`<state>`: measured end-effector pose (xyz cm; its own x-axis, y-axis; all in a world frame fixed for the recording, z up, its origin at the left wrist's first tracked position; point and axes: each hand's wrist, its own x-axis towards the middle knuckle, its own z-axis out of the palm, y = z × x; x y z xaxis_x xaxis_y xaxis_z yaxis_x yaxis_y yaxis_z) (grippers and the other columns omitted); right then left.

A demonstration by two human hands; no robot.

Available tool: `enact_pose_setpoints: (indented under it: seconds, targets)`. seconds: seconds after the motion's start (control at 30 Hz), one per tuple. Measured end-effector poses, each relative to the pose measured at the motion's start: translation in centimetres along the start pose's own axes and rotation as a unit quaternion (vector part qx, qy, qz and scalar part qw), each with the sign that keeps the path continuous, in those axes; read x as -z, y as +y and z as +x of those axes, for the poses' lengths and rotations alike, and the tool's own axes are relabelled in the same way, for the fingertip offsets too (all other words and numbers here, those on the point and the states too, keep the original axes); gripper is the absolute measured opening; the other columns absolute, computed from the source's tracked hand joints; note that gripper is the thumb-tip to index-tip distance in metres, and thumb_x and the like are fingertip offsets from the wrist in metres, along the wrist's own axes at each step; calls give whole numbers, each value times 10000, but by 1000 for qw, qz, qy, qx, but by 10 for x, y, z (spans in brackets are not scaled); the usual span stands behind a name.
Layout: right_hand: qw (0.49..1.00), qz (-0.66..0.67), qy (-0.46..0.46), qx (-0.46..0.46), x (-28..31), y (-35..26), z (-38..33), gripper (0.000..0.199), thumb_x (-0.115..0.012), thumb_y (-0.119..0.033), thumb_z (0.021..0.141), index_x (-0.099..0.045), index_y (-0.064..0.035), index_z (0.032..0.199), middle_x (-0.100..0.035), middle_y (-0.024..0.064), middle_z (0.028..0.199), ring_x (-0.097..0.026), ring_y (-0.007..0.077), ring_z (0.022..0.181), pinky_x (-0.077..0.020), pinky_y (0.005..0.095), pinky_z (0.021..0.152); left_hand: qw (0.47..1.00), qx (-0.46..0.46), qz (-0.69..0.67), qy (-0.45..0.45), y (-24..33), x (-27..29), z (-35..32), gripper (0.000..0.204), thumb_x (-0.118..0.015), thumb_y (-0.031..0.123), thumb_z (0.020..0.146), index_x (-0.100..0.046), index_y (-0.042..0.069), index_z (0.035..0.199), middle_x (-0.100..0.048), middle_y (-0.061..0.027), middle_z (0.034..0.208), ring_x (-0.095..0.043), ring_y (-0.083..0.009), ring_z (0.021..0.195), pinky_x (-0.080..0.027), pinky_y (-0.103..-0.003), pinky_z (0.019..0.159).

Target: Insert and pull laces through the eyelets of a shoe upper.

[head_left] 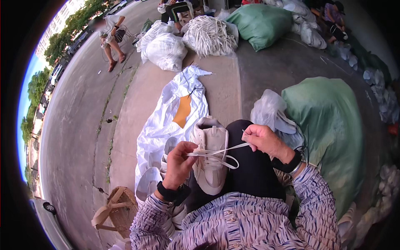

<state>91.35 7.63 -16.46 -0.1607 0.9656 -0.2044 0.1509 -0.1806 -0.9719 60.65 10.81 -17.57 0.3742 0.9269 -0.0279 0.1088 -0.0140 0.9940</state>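
Close in, the shoe lies on the dark lap, toe toward the body. The left hand pinches the lace above the shoe's left side; the right hand grips it beyond the right side, between thumb and fingers, with a loop hanging between them. A basket stands at the lower left, a green sack at the right. Past the shoe spreads a white sheet; farther off are white bags and a seated person.
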Motion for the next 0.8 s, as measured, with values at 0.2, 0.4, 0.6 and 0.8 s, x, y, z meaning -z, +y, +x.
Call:
enact_pose_setpoints:
  seconds: [0.2, 0.4, 0.6, 0.8]
  targets:
    - [999, 16, -4, -30, 3, -4, -3, 153, -603, -160, 950, -630, -14, 914, -546, -39, 631, -482, 25, 517, -360, 197, 471, 969, 186, -120, -110, 6, 22, 4, 119, -700, 137, 902, -710, 28, 950, -624, 32, 782, -516, -33, 664, -419, -177, 617]
    - [995, 85, -13, -57, 4, 0, 0, 148, -610, -179, 943, -635, -40, 899, -539, -31, 585, -391, 12, 427, -270, 181, 380, 930, 257, -112, -236, 16, 35, 17, 247, -666, 273, 943, -698, 53, 835, -542, 69, 656, -418, -24, 565, -298, -188, 513]
    - [986, 157, -9, -59, 9, 12, 2, 145, -611, -164, 937, -646, -23, 941, -553, -21, 614, -426, 13, 442, -284, 166, 369, 971, 179, -43, -151, 20, 5, 14, 276, -706, 249, 915, -610, 71, 727, -504, 91, 681, -403, -18, 615, -317, -201, 565]
    - [974, 215, -15, -65, 12, 21, 4, 152, -613, -158, 936, -647, -14, 972, -564, -17, 686, -466, 11, 486, -296, 153, 373, 983, 163, -46, -72, 13, -10, 8, 209, -711, 248, 897, -560, 116, 838, -463, 90, 688, -362, -11, 546, -246, -187, 491]
